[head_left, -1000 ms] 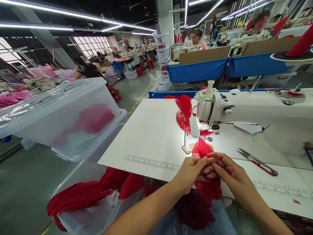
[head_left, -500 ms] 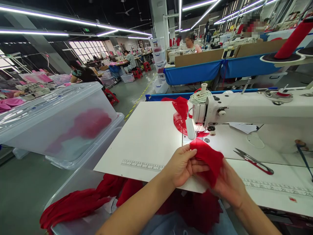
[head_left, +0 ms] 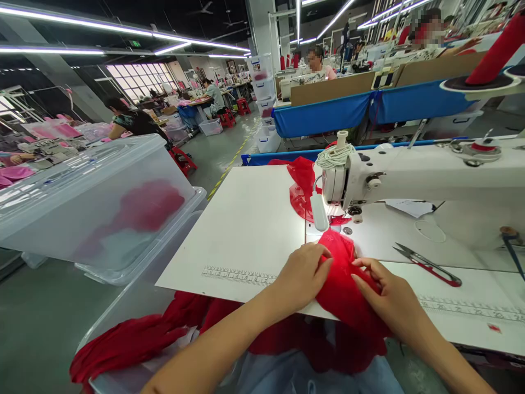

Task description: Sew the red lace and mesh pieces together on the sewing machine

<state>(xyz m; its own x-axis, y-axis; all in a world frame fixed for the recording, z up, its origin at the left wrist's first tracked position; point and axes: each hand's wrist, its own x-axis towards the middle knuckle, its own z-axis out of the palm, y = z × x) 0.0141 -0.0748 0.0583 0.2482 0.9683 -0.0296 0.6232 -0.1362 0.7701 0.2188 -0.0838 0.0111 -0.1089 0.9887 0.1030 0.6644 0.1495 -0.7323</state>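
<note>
A piece of red fabric point(head_left: 342, 279) spreads from just below the sewing machine's needle area, over the table's front edge, towards my lap. My left hand point(head_left: 305, 276) has its fingers curled and pinches the fabric's left edge. On the right side of the cloth, my right hand point(head_left: 385, 295) grips it with thumb and fingertips. The white sewing machine point(head_left: 340, 178) stands just beyond, its lamp point(head_left: 319, 210) lit. Behind the lamp lies more red fabric point(head_left: 301, 186), partly hidden by the machine head.
Thread snips point(head_left: 429, 265) lie on the table point(head_left: 241, 219) to the right. Clear plastic boxes point(head_left: 98, 202) stand at the left, and red cloth point(head_left: 135, 345) spills from an open bin below. A red thread cone point(head_left: 496, 52) is at upper right. People sit at machines beyond.
The fabric, folded between my hands before, is now spread flatter and wider. My right hand has come up from beneath the cloth to its right side.
</note>
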